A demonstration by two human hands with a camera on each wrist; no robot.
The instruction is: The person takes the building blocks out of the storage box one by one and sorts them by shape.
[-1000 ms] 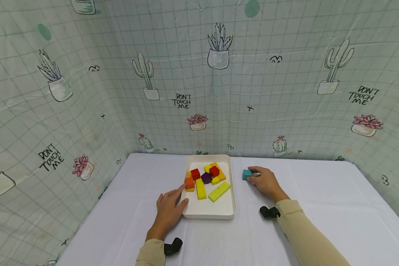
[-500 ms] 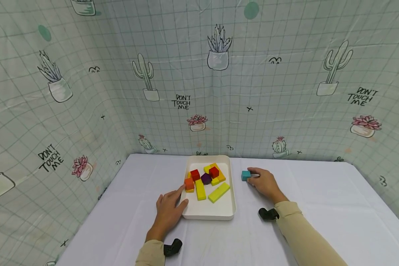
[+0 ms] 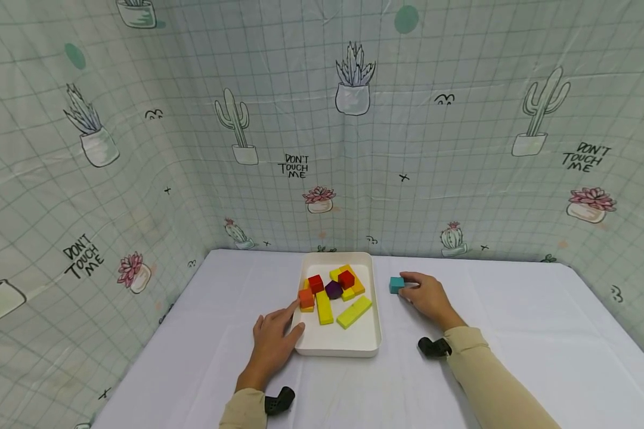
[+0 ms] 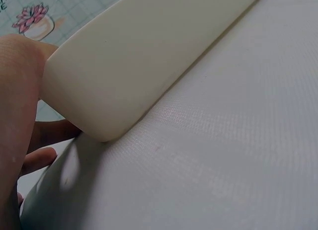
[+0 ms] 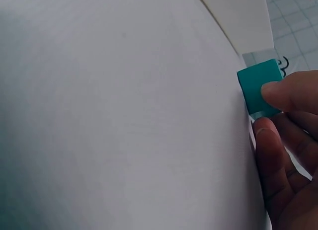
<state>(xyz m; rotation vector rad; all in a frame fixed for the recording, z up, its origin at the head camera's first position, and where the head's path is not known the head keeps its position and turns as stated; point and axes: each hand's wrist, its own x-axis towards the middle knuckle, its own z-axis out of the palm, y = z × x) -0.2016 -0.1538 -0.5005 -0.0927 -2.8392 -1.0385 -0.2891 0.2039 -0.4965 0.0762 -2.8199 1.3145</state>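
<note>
The left hand (image 3: 272, 342) lies at the tray's left wall near its close corner, fingers loosely extended and grasping no block; the forefinger ends beside the orange cube (image 3: 306, 298), though whether it touches cube or rim cannot be told. The white tray (image 3: 335, 342) holds, left to right, that orange cube over a yellow block (image 3: 307, 309), a red cube (image 3: 315, 284), a yellow bar (image 3: 324, 307), a purple block (image 3: 334, 290), then a second red cube (image 3: 346, 279) among yellow pieces (image 3: 358, 286), with a lime bar (image 3: 354, 312) slanting nearer the close end.

The orange cube sits close to the left wall, the lime bar's upper end near the right. Past the bars, the tray's close end shows bare floor. A strip of desk (image 3: 542, 316) separates the tray's right wall from the teal cube (image 3: 397, 285), which is outside the tray. The right hand (image 3: 428, 299) pinches that cube between thumb and finger; whether it touches the desk cannot be told. More desk stretches to the right.

Against half a second ago, both hands, the tray and the blocks keep their places; the view is only slightly shifted.
</note>
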